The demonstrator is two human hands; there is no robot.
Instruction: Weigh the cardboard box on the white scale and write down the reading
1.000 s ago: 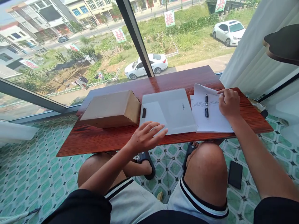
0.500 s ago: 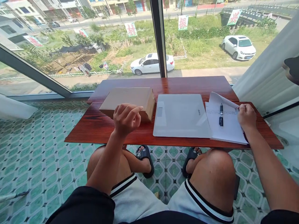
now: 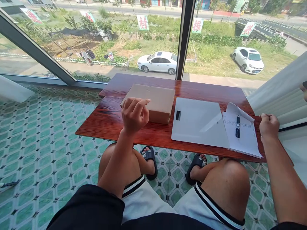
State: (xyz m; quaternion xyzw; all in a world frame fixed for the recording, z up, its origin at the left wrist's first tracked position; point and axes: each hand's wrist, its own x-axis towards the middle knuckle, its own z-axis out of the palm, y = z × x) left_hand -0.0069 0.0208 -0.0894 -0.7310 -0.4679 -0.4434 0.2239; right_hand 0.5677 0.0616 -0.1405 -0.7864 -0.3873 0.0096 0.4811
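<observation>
Hovering near the front-left corner of the box (image 3: 157,98), the left hand (image 3: 134,115) is half-curled, seemingly empty; the right hand (image 3: 269,126) bunches at the table (image 3: 98,119)'s right edge, its grip hidden. Notebook (image 3: 248,140) already open, pen (image 3: 237,126) on it; box shut, left of a flat pale panel (image 3: 199,124).

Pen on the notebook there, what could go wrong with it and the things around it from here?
The pen lies loose on the notebook, so it might slide or roll off if the pages are nudged. The notebook's near corner sits close to the front edge of the table; a brush from the right hand beside it could push it over. The left hand appears in front of the cardboard box, and a careless swing might bump it.
</observation>
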